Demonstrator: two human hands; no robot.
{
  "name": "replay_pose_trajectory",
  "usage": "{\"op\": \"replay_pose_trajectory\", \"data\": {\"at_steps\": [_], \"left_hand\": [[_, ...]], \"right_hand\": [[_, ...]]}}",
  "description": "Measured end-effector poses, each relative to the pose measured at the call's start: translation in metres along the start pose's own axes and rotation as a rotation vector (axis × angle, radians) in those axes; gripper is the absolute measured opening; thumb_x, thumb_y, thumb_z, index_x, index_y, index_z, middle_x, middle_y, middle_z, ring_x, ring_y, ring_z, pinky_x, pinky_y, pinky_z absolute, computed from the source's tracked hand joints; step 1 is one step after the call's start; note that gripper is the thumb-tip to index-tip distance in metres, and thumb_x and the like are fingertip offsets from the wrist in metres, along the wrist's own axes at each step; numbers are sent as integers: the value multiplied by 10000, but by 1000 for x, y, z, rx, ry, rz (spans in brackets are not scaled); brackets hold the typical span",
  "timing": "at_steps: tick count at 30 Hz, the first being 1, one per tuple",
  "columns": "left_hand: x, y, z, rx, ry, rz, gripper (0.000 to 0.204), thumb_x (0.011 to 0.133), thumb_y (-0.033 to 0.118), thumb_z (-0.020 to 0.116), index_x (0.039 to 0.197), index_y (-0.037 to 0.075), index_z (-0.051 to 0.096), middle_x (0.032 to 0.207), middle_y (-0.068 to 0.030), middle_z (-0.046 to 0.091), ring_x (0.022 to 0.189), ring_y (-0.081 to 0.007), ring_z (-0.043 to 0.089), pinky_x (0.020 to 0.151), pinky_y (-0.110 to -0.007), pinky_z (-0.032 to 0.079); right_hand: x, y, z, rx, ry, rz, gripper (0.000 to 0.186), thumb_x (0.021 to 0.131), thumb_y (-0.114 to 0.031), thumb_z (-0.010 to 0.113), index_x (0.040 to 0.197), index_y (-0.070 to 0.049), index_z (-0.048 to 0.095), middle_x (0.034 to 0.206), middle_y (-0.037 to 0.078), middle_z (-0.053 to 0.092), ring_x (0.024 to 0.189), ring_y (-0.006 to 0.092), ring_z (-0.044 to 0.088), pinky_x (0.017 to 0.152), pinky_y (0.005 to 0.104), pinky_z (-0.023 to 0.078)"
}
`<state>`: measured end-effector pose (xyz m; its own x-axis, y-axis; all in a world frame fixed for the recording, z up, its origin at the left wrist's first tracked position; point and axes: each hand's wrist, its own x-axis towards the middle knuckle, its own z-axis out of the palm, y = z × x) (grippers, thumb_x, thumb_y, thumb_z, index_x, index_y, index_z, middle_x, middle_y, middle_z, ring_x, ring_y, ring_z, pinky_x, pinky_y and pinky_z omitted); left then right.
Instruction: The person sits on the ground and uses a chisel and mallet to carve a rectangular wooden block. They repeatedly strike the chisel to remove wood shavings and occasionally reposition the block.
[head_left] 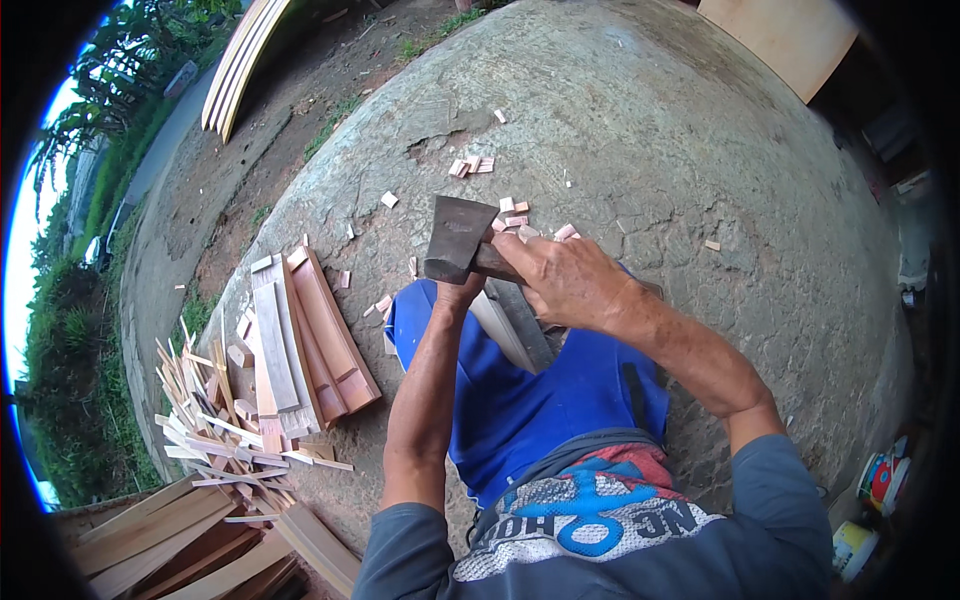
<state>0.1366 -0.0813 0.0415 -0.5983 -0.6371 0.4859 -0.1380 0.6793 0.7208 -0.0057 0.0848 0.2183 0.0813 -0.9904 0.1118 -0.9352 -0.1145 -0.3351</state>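
Observation:
My right hand (572,280) is closed round the short wooden handle of a hatchet (462,236). The broad dark blade is raised in front of my knees, its wide edge toward the left. Directly below the blade is my left hand (458,292); the hatchet head covers its fingers, so what they hold cannot be seen. Between my blue-clad legs lies a long pale and grey piece of wood (512,322), partly hidden by the hatchet and my right hand. Small cut wood blocks (516,221) are scattered on the ground just past my hands.
Curved wooden staves (325,340) lie stacked at my left beside a heap of thin offcuts (215,440). Longer boards (160,535) fill the lower left. More curved strips (240,65) lean at the far left. Paint buckets (853,548) stand at the lower right on rough concrete (760,230).

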Motion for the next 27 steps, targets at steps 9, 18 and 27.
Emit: {"op": "replay_pose_trajectory", "data": {"at_steps": [9, 18, 27], "left_hand": [[-8, 13, -12, 19, -49, -106, 261, 942, 106, 659, 1194, 90, 727, 1232, -151, 721, 1157, -325, 678, 959, -415, 533], [27, 34, -11, -43, 50, -6, 113, 844, 110, 791, 933, 42, 779, 811, -48, 770, 755, -140, 734, 673, -316, 572], [24, 39, -7, -231, 16, -223, 124, 902, 27, 695, 779, 24, 715, 684, 18, 667, 647, -49, 566, 569, -285, 463]], "right_hand": [[-5, 5, 18, 69, -53, 95, 537, 859, -45, 688, 1349, -10, 470, 936, 211, 710, 864, 426, 740, 687, 508, 602], [-28, -1, 10, 489, 208, 182, 488, 877, -80, 665, 1318, -9, 468, 972, 264, 713, 938, 457, 724, 794, 543, 585], [-39, 5, 14, 559, 153, 292, 535, 898, -93, 663, 1392, -31, 466, 1030, 277, 721, 972, 470, 717, 821, 544, 577]]}}
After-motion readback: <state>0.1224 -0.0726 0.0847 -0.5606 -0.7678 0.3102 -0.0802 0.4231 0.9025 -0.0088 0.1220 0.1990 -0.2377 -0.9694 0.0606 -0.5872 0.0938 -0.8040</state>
